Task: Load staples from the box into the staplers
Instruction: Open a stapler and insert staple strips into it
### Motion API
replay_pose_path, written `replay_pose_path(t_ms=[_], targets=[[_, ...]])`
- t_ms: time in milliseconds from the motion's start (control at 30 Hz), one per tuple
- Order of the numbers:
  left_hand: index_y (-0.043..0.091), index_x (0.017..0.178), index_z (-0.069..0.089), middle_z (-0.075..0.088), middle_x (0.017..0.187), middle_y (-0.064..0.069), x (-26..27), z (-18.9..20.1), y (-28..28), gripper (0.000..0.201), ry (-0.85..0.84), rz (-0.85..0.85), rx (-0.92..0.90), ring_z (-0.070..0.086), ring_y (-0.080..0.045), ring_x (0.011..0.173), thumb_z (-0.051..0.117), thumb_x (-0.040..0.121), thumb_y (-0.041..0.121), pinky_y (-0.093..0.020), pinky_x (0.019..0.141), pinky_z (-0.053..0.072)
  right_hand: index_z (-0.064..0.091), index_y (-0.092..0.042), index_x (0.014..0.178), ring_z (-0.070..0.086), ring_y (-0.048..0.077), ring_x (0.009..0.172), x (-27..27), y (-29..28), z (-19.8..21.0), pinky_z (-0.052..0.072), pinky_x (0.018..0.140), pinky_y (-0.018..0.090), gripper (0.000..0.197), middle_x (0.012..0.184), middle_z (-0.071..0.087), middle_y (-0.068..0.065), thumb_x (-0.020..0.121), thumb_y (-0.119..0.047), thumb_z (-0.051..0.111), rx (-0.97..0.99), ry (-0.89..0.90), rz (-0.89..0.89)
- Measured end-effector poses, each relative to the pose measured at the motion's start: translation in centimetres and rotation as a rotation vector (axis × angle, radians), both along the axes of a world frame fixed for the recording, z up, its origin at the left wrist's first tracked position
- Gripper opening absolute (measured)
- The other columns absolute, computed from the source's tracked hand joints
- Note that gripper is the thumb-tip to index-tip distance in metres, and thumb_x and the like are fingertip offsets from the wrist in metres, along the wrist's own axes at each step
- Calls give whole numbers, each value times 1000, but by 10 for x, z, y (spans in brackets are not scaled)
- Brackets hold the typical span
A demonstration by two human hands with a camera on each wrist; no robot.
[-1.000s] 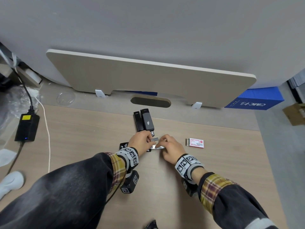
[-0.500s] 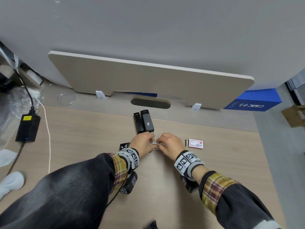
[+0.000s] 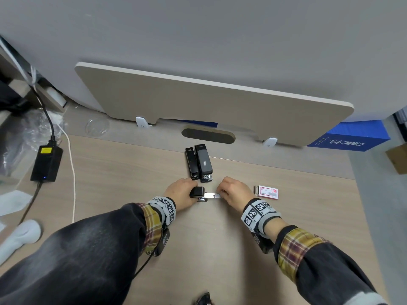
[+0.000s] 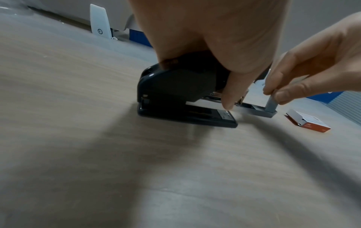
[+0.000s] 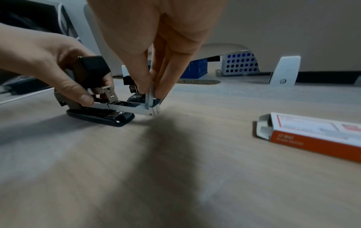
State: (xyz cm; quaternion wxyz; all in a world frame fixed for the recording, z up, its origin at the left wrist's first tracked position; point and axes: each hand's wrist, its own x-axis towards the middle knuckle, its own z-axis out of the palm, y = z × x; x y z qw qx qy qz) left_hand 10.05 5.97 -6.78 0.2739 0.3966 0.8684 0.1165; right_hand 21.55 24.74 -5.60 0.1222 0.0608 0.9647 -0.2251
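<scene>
Mid-frame, the left hand [image 3: 180, 193] grips the stapler [image 3: 198, 193] steady so the right hand [image 3: 234, 190], pinching a staple strip [image 5: 150, 98], can seat it.

The head camera is looking steeply down from above onto the surface [image 3: 132, 172], taking in both forearms. The left wrist camera is sitting low, close behind the left hand [image 4: 215, 38], facing right across the surface. The right wrist camera is looking from low behind the right hand [image 5: 156, 30], facing left. All three are sharing the small stapler [image 3: 199, 193] and the staple box [image 3: 268, 192].
</scene>
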Motion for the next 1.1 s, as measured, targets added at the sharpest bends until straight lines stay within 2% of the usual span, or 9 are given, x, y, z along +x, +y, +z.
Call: replay_pose_path(t_ms=[133, 267, 333, 433, 500, 633, 733, 867, 1100], targets=[[19, 98, 58, 59, 105, -3, -1, -2, -1, 28, 6, -6, 20, 54, -26, 102, 65, 79, 37, -33, 76, 42, 67, -17, 92, 59, 25, 86, -1, 0, -1, 48, 74, 34, 13, 98, 58, 1, 86, -13, 56, -35, -6, -66], [26, 121, 52, 54, 116, 4, 0, -3, -2, 70, 56, 2, 136, 50, -18, 106, 60, 67, 70, -36, 90, 45, 69, -15, 76, 58, 15, 73, -3, -8, 1, 47, 70, 22, 9, 81, 64, -1, 74, -7, 72, -357, 132, -469], [25, 123, 52, 53, 114, 4, 2, 2, 4, 78, 105, 4, 196, 49, -17, 106, 51, 66, 78, -36, 91, 44, 69, -15, 74, 60, 12, 66, -4, -13, 3, 49, 65, 18, 13, 74, 67, 0, 74, -2, 73, -526, 146, -621], [22, 108, 60, 56, 102, 4, 7, 11, 20, 63, 146, -83, 233, 49, -20, 100, 46, 72, 72, -40, 86, 45, 68, -13, 72, 63, 14, 59, -8, -18, 10, 54, 63, 27, 20, 68, 66, 4, 75, 7, 70, -753, 146, -745], [20, 99, 63, 58, 95, 2, 12, 16, 30, 50, 144, -107, 243, 48, -22, 97, 48, 79, 63, -42, 84, 45, 65, -3, 75, 65, 13, 54, -11, -20, 18, 54, 56, 25, 17, 68, 65, 9, 77, 13, 67, -908, 155, -805], [16, 102, 63, 62, 100, 0, 16, 17, 37, 34, 140, -97, 217, 47, -22, 103, 53, 90, 47, -38, 87, 42, 65, -1, 75, 65, 14, 56, -8, -15, 23, 57, 56, 23, 17, 70, 64, 11, 78, 16, 64, -1043, 137, -851], [16, 106, 64, 62, 104, 1, 15, 15, 36, 27, 141, -135, 202, 47, -23, 105, 53, 92, 38, -36, 86, 41, 71, -12, 82, 66, 21, 69, -5, -8, 14, 58, 72, 30, 21, 77, 69, 7, 76, 7, 64, -737, 86, -652], [16, 103, 65, 62, 101, 0, 16, 14, 35, 26, 140, -152, 184, 47, -23, 103, 54, 92, 36, -34, 83, 40, 73, -21, 96, 61, 17, 84, 0, -7, 17, 50, 77, 31, 18, 93, 67, -3, 80, -17, 64, -179, 31, -221], [20, 117, 58, 61, 108, 2, 13, 12, 27, 44, 83, -97, 202, 50, -20, 104, 62, 83, 48, -32, 86, 43, 68, -21, 100, 60, 21, 94, 0, -10, 16, 47, 73, 31, 21, 99, 65, -3, 86, -28, 56, 30, -1, -108]])
